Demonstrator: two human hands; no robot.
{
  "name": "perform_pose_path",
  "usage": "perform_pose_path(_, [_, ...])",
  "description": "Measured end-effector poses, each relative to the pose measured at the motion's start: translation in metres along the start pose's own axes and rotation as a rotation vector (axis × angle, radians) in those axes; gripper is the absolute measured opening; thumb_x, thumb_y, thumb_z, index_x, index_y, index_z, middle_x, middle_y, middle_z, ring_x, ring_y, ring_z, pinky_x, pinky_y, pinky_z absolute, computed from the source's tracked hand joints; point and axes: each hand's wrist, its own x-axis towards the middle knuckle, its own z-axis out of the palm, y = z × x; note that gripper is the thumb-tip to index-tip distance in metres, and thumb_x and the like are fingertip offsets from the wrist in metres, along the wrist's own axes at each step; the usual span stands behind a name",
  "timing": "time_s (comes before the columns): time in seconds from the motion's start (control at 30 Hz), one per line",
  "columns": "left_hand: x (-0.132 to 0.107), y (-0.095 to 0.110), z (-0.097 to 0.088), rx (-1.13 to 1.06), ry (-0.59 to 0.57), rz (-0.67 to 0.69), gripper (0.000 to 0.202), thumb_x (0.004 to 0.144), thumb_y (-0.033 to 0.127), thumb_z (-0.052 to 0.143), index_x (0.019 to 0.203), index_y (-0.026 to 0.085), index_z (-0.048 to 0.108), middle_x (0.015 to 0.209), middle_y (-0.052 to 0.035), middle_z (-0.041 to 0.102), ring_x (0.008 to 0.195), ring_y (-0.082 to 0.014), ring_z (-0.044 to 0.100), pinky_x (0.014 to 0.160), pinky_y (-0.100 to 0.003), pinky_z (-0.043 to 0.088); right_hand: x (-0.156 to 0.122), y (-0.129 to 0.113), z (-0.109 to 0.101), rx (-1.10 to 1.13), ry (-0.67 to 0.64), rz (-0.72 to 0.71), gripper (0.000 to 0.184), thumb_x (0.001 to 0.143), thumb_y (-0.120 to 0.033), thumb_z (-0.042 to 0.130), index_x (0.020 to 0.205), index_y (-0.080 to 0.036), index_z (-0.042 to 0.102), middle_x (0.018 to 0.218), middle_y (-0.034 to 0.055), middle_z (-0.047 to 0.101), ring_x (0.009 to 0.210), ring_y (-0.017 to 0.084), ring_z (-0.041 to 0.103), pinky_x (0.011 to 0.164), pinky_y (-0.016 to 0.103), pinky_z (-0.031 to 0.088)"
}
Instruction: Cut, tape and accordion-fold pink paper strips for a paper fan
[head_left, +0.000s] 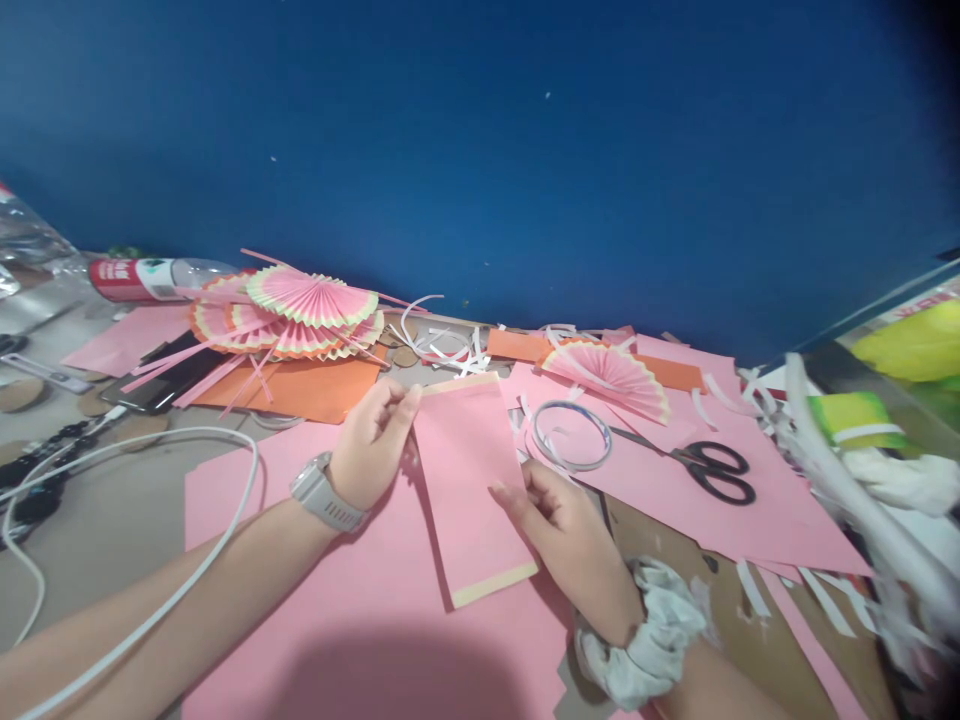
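Observation:
Between my two hands is a pink paper strip [472, 480] with a pale yellow band along its top and bottom ends. My left hand [375, 440] pinches its upper left corner between thumb and fingers. Lower down, my right hand [562, 515] grips the right edge, thumb on the front face and the other fingers partly hidden. The strip is tilted, above a large pink paper sheet [315, 590]. To the right lie a roll of tape [574, 437] and black-handled scissors [709, 465], both on pink paper.
Pleated paper fans [311, 300] are stacked at the back left, near a plastic bottle [150, 278] and a dark phone [161, 385]. Another pleated fan [607, 375] lies behind the tape. A white cable [247, 500] crosses my left forearm. Blue wall [480, 170] stands behind.

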Motion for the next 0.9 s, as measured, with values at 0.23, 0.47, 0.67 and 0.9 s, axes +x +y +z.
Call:
perform_pose_path(0.23, [0.000,0.001,-0.007,-0.020,-0.029,0.027,0.023,0.088,0.037,0.046,0.072,0.021,0.044,0.051,0.0063,0.047,0.040,-0.0093,0.050,0.041,-0.021,0.041,-0.002,-0.004,0.000,0.054,-0.023,-0.034,0.030,0.085,-0.045,0.048,0.070,-0.018,0.047,0.059,-0.0045,0.039,0.055,0.011,0.037,0.049,0.023,0.027])
perform_pose_path(0.47, [0.002,0.017,-0.007,0.097,0.021,0.078,0.021,0.088,0.031,0.047,0.070,0.019,0.046,0.050,0.0059,0.048,0.042,-0.0082,0.050,0.045,-0.019,0.040,-0.001,-0.006,0.001,0.080,0.066,-0.075,0.032,0.084,-0.045,0.049,0.067,-0.019,0.043,0.056,-0.0063,0.032,0.052,0.010,0.032,0.049,0.023,0.025])
perform_pose_path(0.67, [0.009,0.020,0.002,0.146,0.137,0.124,0.021,0.087,0.031,0.047,0.070,0.020,0.043,0.052,0.0063,0.043,0.043,-0.0084,0.046,0.043,-0.019,0.038,-0.003,-0.011,-0.002,0.052,0.156,-0.129,0.031,0.089,-0.041,0.042,0.067,-0.020,0.039,0.058,-0.0059,0.030,0.055,0.011,0.033,0.052,0.024,0.025])
perform_pose_path(0.9, [0.025,0.016,0.014,0.138,0.166,0.184,0.019,0.087,0.030,0.047,0.071,0.019,0.045,0.055,0.0058,0.044,0.043,-0.0073,0.044,0.040,-0.018,0.036,-0.002,-0.010,-0.006,0.025,0.210,-0.155,0.028,0.090,-0.038,0.038,0.069,-0.020,0.043,0.059,-0.0046,0.036,0.056,0.013,0.038,0.053,0.025,0.028])
